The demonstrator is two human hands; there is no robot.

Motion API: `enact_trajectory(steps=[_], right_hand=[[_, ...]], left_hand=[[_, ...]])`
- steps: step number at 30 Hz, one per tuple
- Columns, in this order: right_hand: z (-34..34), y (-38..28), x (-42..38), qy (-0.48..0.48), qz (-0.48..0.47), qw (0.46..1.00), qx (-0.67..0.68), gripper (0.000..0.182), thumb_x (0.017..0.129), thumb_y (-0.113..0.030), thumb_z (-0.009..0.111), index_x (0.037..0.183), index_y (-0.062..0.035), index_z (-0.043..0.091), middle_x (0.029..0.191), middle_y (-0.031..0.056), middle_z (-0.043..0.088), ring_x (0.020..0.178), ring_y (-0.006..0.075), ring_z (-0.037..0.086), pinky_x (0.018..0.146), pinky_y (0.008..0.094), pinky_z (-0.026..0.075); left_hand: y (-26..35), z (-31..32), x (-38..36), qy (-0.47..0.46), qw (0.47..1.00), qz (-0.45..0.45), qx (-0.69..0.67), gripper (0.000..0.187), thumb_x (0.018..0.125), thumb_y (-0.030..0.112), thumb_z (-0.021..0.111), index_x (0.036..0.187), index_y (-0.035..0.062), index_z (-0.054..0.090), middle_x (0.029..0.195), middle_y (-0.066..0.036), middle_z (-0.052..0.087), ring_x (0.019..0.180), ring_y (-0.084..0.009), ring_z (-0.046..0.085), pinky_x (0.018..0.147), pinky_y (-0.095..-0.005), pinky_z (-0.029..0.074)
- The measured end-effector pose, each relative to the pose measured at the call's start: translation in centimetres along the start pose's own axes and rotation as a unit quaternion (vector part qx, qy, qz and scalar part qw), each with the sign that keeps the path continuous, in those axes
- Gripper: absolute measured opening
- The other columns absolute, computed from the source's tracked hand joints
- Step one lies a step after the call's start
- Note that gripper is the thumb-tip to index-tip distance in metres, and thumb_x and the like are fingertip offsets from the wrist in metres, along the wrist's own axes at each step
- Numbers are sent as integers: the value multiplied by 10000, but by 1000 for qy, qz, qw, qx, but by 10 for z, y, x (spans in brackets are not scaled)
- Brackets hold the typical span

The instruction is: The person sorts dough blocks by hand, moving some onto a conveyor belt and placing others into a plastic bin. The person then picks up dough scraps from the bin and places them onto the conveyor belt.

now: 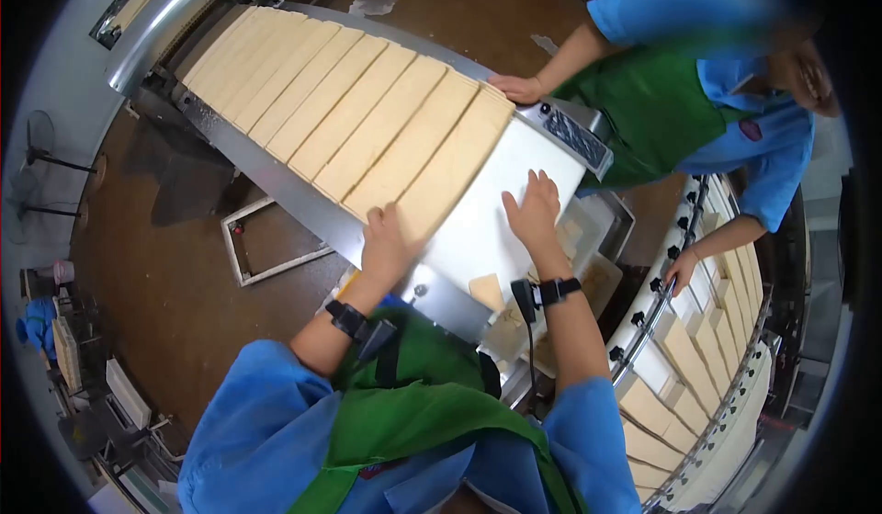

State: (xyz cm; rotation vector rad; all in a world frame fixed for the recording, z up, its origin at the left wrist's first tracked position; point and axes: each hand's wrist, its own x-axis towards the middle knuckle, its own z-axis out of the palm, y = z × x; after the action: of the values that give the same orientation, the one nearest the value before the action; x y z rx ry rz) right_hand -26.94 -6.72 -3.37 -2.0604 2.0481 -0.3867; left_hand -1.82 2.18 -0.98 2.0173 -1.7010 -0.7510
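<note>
Wide strips of pale dough [363,114] lie side by side across a conveyor with a white belt [473,225]. My left hand [386,248] is at the near end of the last strips, its fingers bent close together against the dough; its thumb is blurred. Over the bare white belt, to the right of the last strip, my right hand [533,211] is open with fingers spread and nothing in it. A small piece of dough [486,291] lies near the belt's lower corner, beneath my right wrist.
Across the conveyor stands a co-worker in a green apron [643,110], one hand [519,89] at the strips' far end. The other hand rests on a rail [652,307] of a second conveyor carrying strips [689,358]. Trays with dough scraps [597,284] sit below, between the conveyors.
</note>
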Motion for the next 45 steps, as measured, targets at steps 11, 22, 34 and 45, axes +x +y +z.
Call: enact_trajectory(steps=[11, 22, 34, 45], right_hand=[[24, -87, 143, -65, 102, 992, -39, 689, 842, -559, 489, 1399, -184, 334, 1452, 244, 195, 1231, 418, 381, 981, 487, 353], [-30, 5, 72, 53, 333, 941, 37, 859, 652, -418, 717, 1311, 3, 362, 1317, 278, 310, 1180, 436, 419, 957, 476, 407], [-116, 99, -117, 391, 485, 764, 172, 777, 691, -344, 691, 1266, -35, 269, 1258, 288, 322, 1042, 506, 490, 846, 532, 440], [-216, 273, -290, 205, 674, 705, 79, 654, 798, -522, 474, 1213, -18, 519, 1209, 216, 525, 1116, 408, 478, 933, 471, 373]], left_hand=[[5, -12, 9, -124, 985, 54, 104, 820, 728, 343, 717, 1263, -113, 295, 1092, -236, 436, 832, -363, 583, 649, -405, 539], [20, -6, 24, -240, 949, 202, -7, 854, 686, 337, 763, 1279, -58, 293, 1129, -291, 401, 1003, -465, 517, 846, -483, 465], [117, 68, -15, -193, 918, 340, -67, 743, 676, 71, 670, 1320, 24, 302, 1227, -276, 228, 1075, -407, 395, 963, -425, 379], [278, 143, -70, -313, 767, 513, -223, 663, 800, 100, 667, 1369, 31, 334, 1399, -231, 323, 1268, -344, 366, 1031, -384, 316]])
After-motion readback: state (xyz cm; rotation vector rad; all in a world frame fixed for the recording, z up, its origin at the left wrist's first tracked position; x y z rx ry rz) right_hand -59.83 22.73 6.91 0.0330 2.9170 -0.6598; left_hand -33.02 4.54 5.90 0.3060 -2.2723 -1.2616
